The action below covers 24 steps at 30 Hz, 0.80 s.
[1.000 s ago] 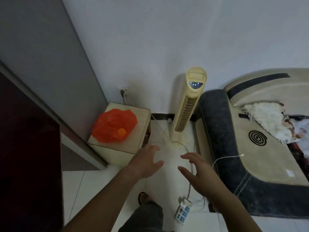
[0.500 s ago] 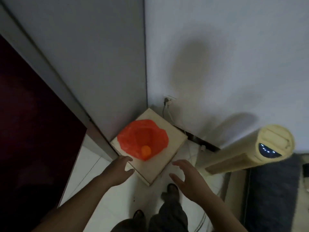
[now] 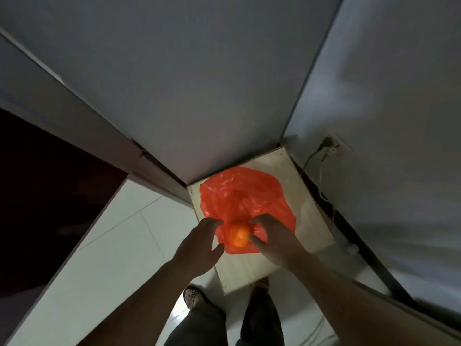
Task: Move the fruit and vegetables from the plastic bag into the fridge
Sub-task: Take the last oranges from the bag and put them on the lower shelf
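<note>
A red plastic bag lies crumpled on a small pale wooden cabinet. An orange fruit shows at the bag's near edge. My left hand hovers open just left of the fruit, fingertips at the bag's edge. My right hand is open on the fruit's right side, its fingers and thumb spread near the fruit and over the bag. Neither hand grips anything. What else the bag contains is hidden. The tall grey fridge stands directly behind the cabinet, its side facing me.
A dark red panel fills the left. A wall socket with a plug and cable sits on the white wall at the right. White floor tiles lie left of the cabinet. My legs and feet stand just before the cabinet.
I have stepped closer and now look down on the cabinet. Both hands have reached forward from the cabinet's near edge to either side of the orange fruit.
</note>
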{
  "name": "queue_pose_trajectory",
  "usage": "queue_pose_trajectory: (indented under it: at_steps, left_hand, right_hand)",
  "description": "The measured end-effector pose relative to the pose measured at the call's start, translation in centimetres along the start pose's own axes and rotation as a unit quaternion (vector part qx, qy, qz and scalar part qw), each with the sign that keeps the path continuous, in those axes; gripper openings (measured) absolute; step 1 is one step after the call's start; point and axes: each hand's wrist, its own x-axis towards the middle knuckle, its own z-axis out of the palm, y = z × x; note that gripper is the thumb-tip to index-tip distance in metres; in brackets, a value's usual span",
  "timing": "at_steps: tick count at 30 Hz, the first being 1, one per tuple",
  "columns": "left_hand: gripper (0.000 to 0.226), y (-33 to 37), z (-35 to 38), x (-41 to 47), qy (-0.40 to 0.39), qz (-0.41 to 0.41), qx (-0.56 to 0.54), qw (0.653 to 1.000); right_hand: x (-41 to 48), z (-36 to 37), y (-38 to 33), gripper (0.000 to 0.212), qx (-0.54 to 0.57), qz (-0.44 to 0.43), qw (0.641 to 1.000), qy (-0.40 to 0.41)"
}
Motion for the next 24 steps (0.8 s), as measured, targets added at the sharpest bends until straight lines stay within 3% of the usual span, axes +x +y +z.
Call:
queue_pose_trajectory:
  at_steps: [7, 12, 20, 24]
  left_hand:
    - [0.058, -2.2, 2.6, 2.0, -0.037, -0.042, 0.03, 0.998]
    - [0.056, -2.8, 2.6, 1.8, -0.01, -0.049, 0.01, 0.999]
    - [0.058, -1.3, 1.4, 0.7, -0.013, -0.077, 0.002, 0.997]
    - [0.058, 0.3, 0.0, -1.1, -0.009, -0.109, -0.042, 0.993]
  right_hand:
    - [6.4, 5.8, 2.1, 0.062, -0.095, 0.02, 0.986, -0.137]
    - [7.1, 8.2, 3.1, 0.068, -0.12, 0.045, 0.978, -0.163]
    - [4.1, 5.3, 2.5, 0.062, -0.127, 0.021, 0.986, -0.102]
    - [0.8, 1.9, 0.1, 0.058, -0.049, -0.004, 0.999, -0.02]
